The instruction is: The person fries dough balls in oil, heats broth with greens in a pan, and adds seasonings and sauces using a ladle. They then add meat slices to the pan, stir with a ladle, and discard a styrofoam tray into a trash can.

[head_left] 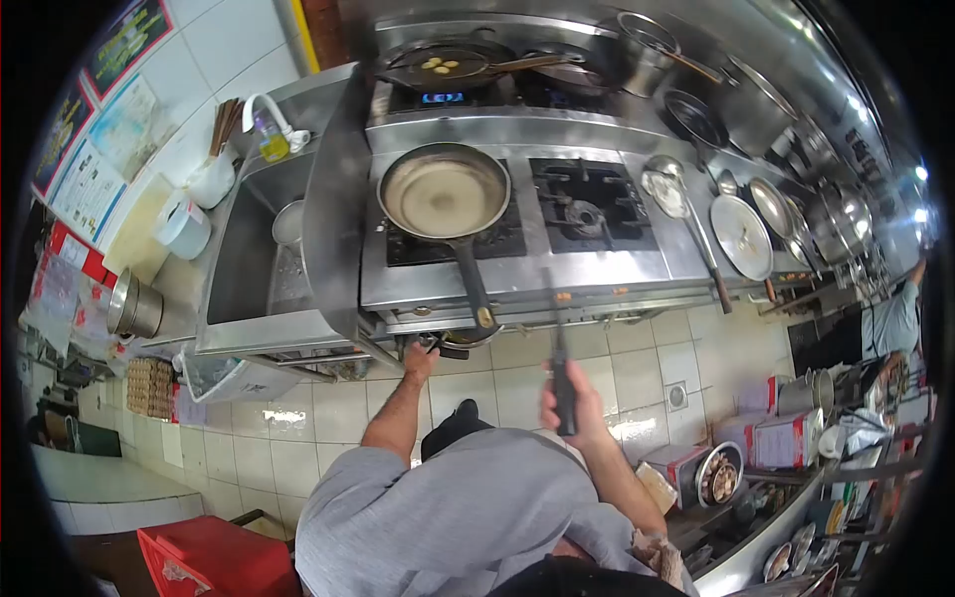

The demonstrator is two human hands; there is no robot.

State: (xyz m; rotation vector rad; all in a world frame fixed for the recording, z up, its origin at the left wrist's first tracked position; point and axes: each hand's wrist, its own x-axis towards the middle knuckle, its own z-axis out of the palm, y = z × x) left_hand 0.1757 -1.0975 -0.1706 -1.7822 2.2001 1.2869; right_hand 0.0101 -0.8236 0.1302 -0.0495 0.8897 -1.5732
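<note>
My left hand (pixel 422 360) reaches under the stove's front edge, beside a dark handle (pixel 454 352). Its fingers look curled, but what they grip there is unclear. In my right hand (pixel 587 406) is a black-handled tool (pixel 564 393), held upright in front of the stove. Its thin dark upper part is blurred, so its exact kind does not show. A large frying pan (pixel 444 194) with a pale, worn inside sits on the left front burner, its long black handle (pixel 472 284) jutting out over the edge towards me. The right front burner (pixel 587 211) has no pan on it.
Behind, a pan (pixel 438 68) with several yellowish pieces sits over a blue flame. A ladle (pixel 686 214) and a white plate (pixel 741 237) lie right of the burners. The sink (pixel 264 234) is at left, a red chair (pixel 214 557) lower left. Another person (pixel 890 323) stands far right.
</note>
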